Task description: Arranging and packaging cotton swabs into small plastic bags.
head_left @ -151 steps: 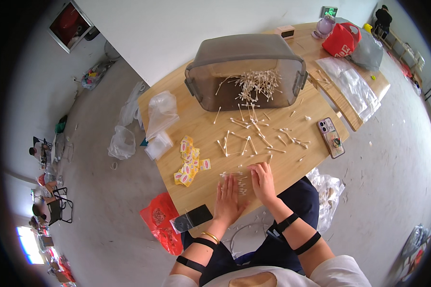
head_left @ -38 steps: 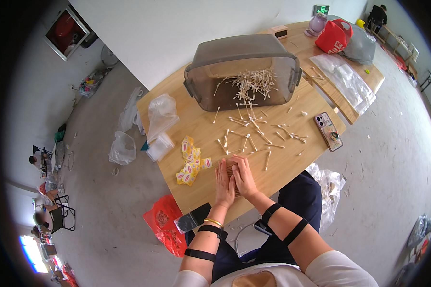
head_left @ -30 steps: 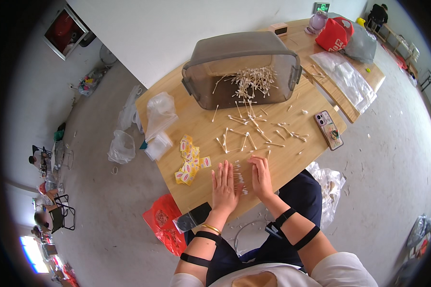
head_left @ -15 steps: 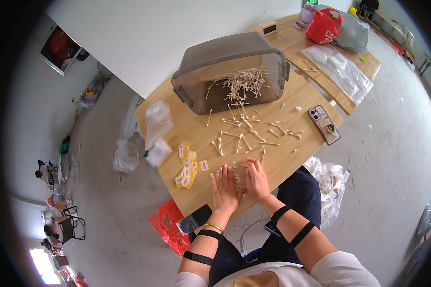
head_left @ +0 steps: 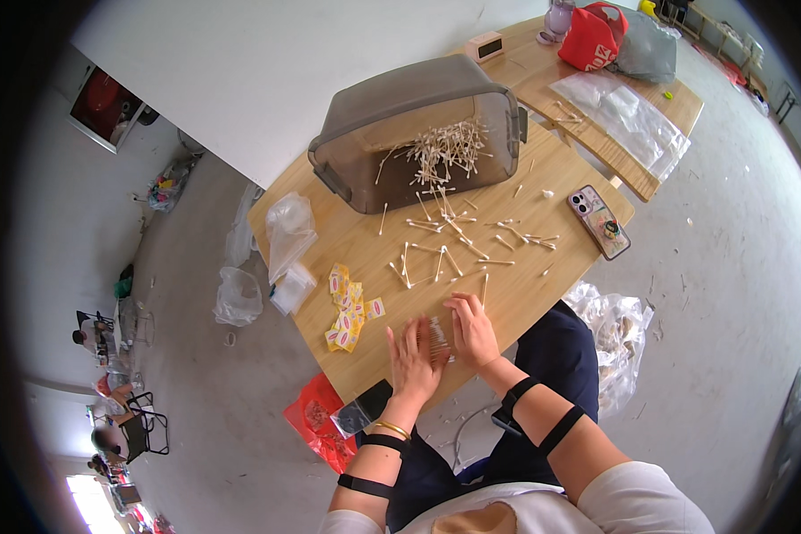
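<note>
Two bare hands press together at the near edge of a wooden table [head_left: 543,294], the left hand [head_left: 414,356] and the right hand [head_left: 473,331] closed in from either side on a small bundle of cotton swabs [head_left: 436,336] held between the palms. The fingers are nearly flat and pointed away from the person rather than curled; how firmly the bundle is pinched cannot be told at this size. The bundle sits just inside the table's edge, directly in front of the person's lap, with the left hand against its left side and the right hand against its right.

Farther up the table, well apart from the hands, loose swabs [head_left: 458,245] lie scattered across the wood, and a larger heap [head_left: 443,151] spills from a grey plastic bin [head_left: 400,107] tipped on its side. A cluster of small yellow and pink packets [head_left: 349,305] lies just left of the hands, clear plastic bags [head_left: 287,233] beyond it, and a phone [head_left: 600,221] to the right.

The likeliest slip, judged from this position, is swabs sliding out of the ends of the bundle if the palms' pressure is uneven, and, so near the edge, dropped ones could roll off to the floor. A sweep of the left wrist could also disturb the packets beside it.
</note>
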### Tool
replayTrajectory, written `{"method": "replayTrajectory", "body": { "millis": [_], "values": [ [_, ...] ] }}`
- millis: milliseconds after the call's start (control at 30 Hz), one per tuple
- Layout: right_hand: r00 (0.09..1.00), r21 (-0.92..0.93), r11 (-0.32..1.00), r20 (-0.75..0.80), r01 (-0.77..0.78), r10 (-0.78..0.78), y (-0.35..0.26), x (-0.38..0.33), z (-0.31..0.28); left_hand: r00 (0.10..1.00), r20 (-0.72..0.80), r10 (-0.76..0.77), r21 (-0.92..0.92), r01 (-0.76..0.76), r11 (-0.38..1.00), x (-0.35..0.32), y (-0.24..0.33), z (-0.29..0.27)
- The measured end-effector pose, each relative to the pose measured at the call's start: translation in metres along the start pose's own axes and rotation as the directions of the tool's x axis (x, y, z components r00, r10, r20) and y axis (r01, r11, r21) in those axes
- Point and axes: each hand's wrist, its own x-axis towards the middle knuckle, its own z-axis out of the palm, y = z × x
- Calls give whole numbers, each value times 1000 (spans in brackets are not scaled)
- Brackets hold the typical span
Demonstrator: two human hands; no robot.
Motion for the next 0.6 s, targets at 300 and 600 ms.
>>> {"method": "replayTrajectory", "body": {
  "millis": [300, 600],
  "values": [
    [1000, -2, 1000, -9, 8, -8, -4, 0, 1, 997, 83, -7, 13, 6, 1000, -9, 1, 10],
    [1000, -2, 1000, 10, 16, -16, -4, 1, -1, 999, 37, 28, -85, -25, 996, -19, -5, -7]
  ]
}}
